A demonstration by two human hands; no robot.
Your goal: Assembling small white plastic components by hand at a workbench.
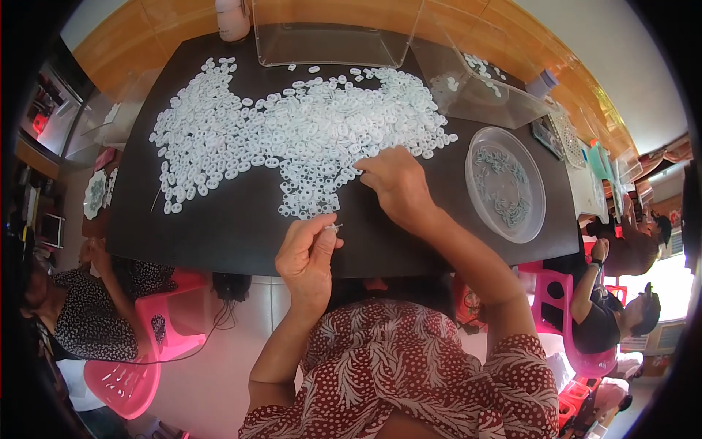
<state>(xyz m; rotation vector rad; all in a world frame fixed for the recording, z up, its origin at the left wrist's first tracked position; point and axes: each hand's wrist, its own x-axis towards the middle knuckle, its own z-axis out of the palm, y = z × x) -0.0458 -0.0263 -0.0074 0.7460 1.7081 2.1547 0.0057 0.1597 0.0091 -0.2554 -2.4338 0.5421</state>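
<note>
My left hand is closed over the table's near edge, thumb and fingers pinching a small whitish plastic piece. To the right of the heap, my right hand has its fingertips pressed together at the edge of the white pieces; whether anything is between them is hidden. A large heap of small white oval plastic pieces with holes spreads over the dark table. Smaller squarish white pieces lie in a patch just beyond my left hand.
On the right stands a round clear tub with small grey-green parts. Clear plastic bins line the back, beside a pink bottle. A phone lies at the right edge. People sit at both sides, near pink chairs.
</note>
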